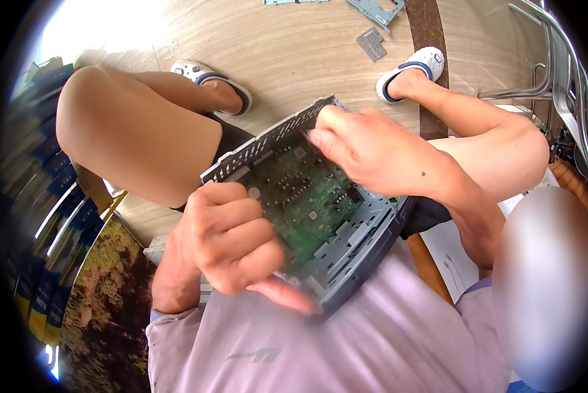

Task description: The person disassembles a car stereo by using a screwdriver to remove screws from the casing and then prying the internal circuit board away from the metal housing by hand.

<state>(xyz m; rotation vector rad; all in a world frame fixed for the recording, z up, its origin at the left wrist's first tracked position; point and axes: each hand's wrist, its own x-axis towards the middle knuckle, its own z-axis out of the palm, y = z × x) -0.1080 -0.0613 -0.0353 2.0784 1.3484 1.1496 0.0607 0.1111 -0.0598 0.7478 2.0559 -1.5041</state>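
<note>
Chassis [366,219], a grey metal frame with a green board [304,200] seated in it, was held tilted over the person's lap, between the knees. Left hand [232,239] was curled tight around the near left corner, thumb stretched along the lower edge. Right hand [366,150] gripped the far corner, fingers [320,134] bent onto the perforated side wall [268,141] and the board's top edge. Both hands were closed on the chassis.

Blue boxes [35,196] with pale stripes were stacked along the far left, their fronts too bent and dim to make out. Below them lay a brown and green patterned surface [107,308].

Metal brackets [376,12] and a small perforated plate [371,44] lay on the pale wood floor [294,52] beyond the feet, which wore white slippers [418,69]. A metal chair frame [556,59] stood at the right. A white sheet [454,252] lay under the right forearm. The hands covered two corners of the chassis.
</note>
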